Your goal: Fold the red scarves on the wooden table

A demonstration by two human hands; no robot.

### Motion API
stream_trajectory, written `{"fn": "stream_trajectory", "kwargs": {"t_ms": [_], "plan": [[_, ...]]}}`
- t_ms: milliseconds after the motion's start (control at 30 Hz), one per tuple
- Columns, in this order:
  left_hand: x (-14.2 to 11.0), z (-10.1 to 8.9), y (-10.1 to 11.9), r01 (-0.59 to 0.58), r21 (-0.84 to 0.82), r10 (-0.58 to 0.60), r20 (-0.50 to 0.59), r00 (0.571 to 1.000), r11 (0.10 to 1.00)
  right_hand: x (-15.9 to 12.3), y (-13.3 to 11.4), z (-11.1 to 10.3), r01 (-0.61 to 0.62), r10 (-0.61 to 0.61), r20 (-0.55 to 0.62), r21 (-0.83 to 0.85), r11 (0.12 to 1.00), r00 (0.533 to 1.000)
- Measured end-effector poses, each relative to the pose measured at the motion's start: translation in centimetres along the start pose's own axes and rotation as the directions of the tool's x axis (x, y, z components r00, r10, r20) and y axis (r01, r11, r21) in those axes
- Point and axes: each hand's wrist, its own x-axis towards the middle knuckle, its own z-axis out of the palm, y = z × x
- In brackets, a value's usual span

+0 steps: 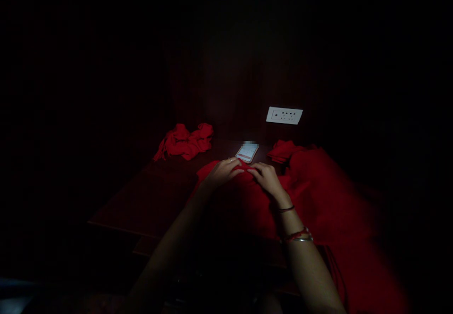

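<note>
A large red cloth (255, 205) lies across the dark table under both my hands. My left hand (224, 170) wears a ring and pinches the far edge of this cloth. Close beside it, my right hand (266, 176), with bracelets on the wrist, grips the same edge between thumb and fingers. Just beyond my fingertips rests a phone (247, 152) with its screen lit. Deep shadow hides much of the cloth nearest me.
Crumpled red fabric (186, 140) sits at the back left of the table (141, 201). Folded red cloth (283, 150) and a big red heap (325, 186) lie on the right. A white socket panel (284, 115) is on the wall behind. Darkness covers the surroundings.
</note>
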Motion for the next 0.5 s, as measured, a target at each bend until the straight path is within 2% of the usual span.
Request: {"fn": "stream_trajectory", "kwargs": {"t_ms": [67, 133, 267, 367, 433, 500], "plan": [[-0.1, -0.5, -0.3, -0.001, 0.029, 0.000, 0.013, 1.000, 1.000, 0.1, 0.4, -0.7, -0.057, 0.064, -0.168, 0.046, 0.997, 0.984], [0.0, -1.1, -0.3, 0.022, 0.080, -0.022, 0.000, 1.000, 0.997, 0.0, 0.8, -1.3, -0.113, 0.135, -0.317, 0.085, 0.990, 0.939], [0.0, -1.9, -0.4, 0.175, 0.191, -0.157, -0.105, 0.982, 0.966, -0.5, 2.0, -1.9, -0.205, 0.247, -0.475, 0.140, 0.969, 0.844], [-0.6, -2.8, -1.9, 0.365, 0.212, -0.331, -0.178, 0.927, 0.907, -0.6, 3.4, -2.6, -0.256, 0.349, -0.574, 0.239, 0.937, 0.741], [-1.2, -4.4, -3.7, 0.469, 0.193, -0.428, -0.221, 0.876, 0.862, -0.1, 4.3, -4.1, -0.265, 0.411, -0.610, 0.318, 0.910, 0.678], [-1.5, -7.0, -5.4, 0.540, 0.157, -0.489, -0.274, 0.828, 0.827, 1.2, 4.7, -6.3, -0.253, 0.426, -0.620, 0.350, 0.902, 0.659]]}}
